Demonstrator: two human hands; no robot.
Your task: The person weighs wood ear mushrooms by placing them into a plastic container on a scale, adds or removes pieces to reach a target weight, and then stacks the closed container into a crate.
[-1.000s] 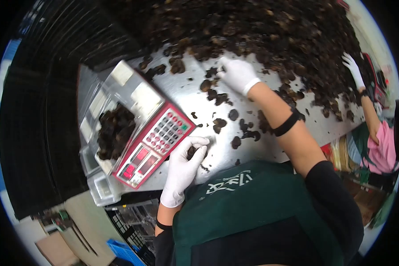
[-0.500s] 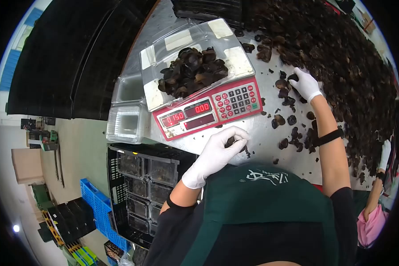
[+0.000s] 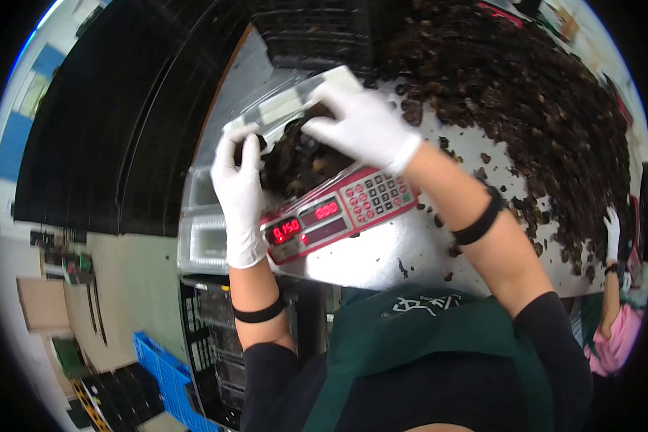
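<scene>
A red electronic scale (image 3: 378,198) has a clear plastic tray (image 3: 284,108) on top, heaped with dark brown wood ear mushrooms (image 3: 295,169). At the tray's left side my left hand (image 3: 239,198), in a white glove, pinches a small dark mushroom piece between thumb and fingers. My white-gloved right hand (image 3: 374,129) reaches over the upper right of the heap. Its thumb and forefinger look apart, with brown showing between them. Motion blur hides whether that brown is a held piece or the heap behind.
A large mushroom pile (image 3: 511,93) covers the metal table's right side. Stacked clear boxes (image 3: 201,241) stand left of the scale, above a black crate (image 3: 201,345). Another black crate (image 3: 309,32) is behind. A co-worker's gloved hand (image 3: 612,232) is at far right.
My right hand has moved left from the loose mushrooms on the table to the heap on the scale. My left hand has risen from the table's near edge to the tray's left side.
</scene>
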